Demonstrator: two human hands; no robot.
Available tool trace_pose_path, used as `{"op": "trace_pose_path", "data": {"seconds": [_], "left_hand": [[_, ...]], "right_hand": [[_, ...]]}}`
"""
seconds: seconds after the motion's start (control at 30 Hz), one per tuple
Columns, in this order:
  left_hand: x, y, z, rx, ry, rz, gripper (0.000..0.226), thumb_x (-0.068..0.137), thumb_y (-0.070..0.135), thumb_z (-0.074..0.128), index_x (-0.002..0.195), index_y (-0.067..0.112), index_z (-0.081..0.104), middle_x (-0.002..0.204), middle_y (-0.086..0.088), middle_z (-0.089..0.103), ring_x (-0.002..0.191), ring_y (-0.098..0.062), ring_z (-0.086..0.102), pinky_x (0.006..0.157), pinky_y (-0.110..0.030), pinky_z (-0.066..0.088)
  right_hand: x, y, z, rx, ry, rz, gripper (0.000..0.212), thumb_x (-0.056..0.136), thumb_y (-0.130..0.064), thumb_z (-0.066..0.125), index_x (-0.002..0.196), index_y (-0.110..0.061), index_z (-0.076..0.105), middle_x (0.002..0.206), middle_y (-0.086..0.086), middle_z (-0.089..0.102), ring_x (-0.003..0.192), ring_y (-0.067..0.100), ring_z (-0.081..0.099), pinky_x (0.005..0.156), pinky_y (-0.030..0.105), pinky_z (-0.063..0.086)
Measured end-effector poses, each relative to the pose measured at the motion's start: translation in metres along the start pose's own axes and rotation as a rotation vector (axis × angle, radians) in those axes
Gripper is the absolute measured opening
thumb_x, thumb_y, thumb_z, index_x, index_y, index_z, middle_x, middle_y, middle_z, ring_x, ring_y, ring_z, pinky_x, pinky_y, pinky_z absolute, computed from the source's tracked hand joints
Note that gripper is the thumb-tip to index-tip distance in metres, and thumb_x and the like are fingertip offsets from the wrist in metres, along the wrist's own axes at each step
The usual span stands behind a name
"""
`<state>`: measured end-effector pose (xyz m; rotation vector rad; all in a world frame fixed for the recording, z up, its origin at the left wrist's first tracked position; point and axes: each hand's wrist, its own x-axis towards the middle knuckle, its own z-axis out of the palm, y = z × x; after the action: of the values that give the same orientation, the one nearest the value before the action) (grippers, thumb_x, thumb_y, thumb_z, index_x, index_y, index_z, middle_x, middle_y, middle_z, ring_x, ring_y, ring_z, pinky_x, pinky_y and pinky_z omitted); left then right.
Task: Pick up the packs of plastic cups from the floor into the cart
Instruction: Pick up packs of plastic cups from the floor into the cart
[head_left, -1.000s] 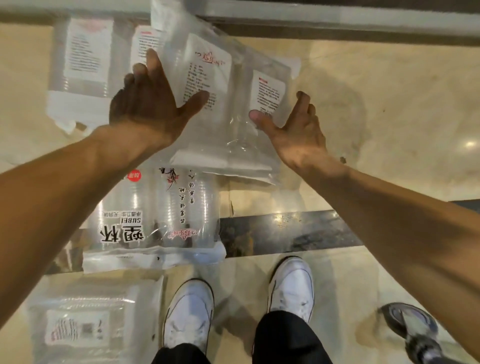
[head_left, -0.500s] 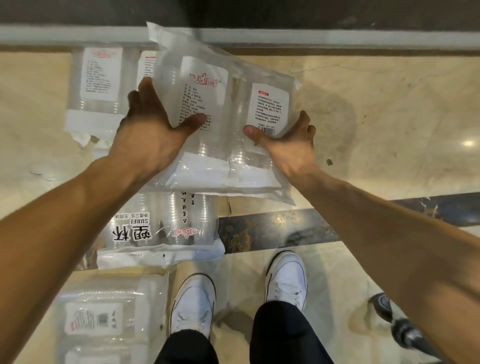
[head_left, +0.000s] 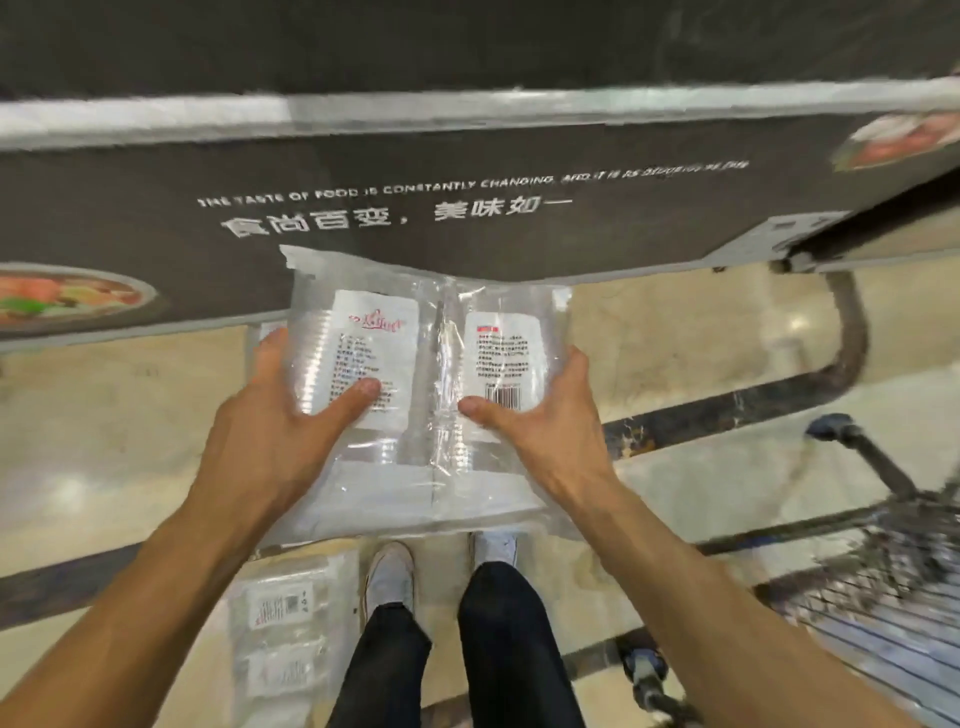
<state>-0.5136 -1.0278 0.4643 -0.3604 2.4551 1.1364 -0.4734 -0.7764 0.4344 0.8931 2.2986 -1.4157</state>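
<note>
Two packs (head_left: 431, 374) of clear cups are held side by side above the floor (head_left: 104, 447), in front of a dark panel (head_left: 363, 171) with white lettering. The left one is gripped by the left hand (head_left: 270, 431), thumb laid on its white label, fingers wrapped round its outer edge. The right one is gripped likewise by the right hand (head_left: 540, 421), thumb beside the barcode. The hands are kept apart, one at each side. On the floor, left of the shoes (head_left: 389, 577), another pack (head_left: 280, 618) is seen lying. The cart (head_left: 893, 587), blurred, is seen at lower right, apart from the held packs.
</note>
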Motion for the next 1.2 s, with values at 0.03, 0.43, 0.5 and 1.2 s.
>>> {"op": "trace_pose_path", "data": {"seconds": [0.03,0.43,0.5,1.2], "left_hand": [[-0.019,0.024,-0.020,0.000,-0.015,0.000,0.076,0.085,0.069,0.073,0.149,0.041,0.043,0.121,0.014,0.065,0.102,-0.021,0.064,0.085,-0.039,0.048],[-0.183,0.234,-0.158,-0.035,-0.129,0.315,0.075,0.092,0.063,0.073,0.153,0.032,0.040,0.130,0.014,0.059,0.112,-0.018,0.061,0.090,-0.039,0.044],[-0.200,0.266,-0.163,-0.009,-0.158,0.382,0.074,0.092,0.066,0.071,0.150,0.031,0.042,0.126,0.016,0.058,0.111,-0.017,0.061,0.086,-0.037,0.044],[-0.435,0.476,0.159,0.263,-0.824,0.894,0.078,0.090,0.069,0.075,0.152,0.034,0.044,0.132,0.019,0.067,0.116,-0.013,0.069,0.098,-0.037,0.056]], "right_hand": [[-0.028,-0.024,-0.022,0.001,0.017,0.010,0.121,0.044,-0.076,0.096,0.139,-0.034,0.033,0.125,-0.010,0.066,0.112,0.015,0.069,0.094,0.044,0.061],[-0.232,-0.193,-0.216,-0.020,0.209,-0.116,0.097,0.062,-0.068,0.096,0.129,-0.030,0.037,0.125,-0.006,0.063,0.107,0.015,0.066,0.086,0.038,0.059],[-0.258,-0.200,-0.244,0.020,0.255,-0.115,0.096,0.063,-0.068,0.096,0.129,-0.029,0.037,0.125,-0.006,0.064,0.106,0.015,0.066,0.085,0.037,0.059],[-0.497,0.062,-0.503,0.399,0.906,0.302,0.120,0.041,-0.086,0.084,0.134,-0.026,0.036,0.133,0.003,0.061,0.113,0.027,0.065,0.092,0.052,0.059]]}}
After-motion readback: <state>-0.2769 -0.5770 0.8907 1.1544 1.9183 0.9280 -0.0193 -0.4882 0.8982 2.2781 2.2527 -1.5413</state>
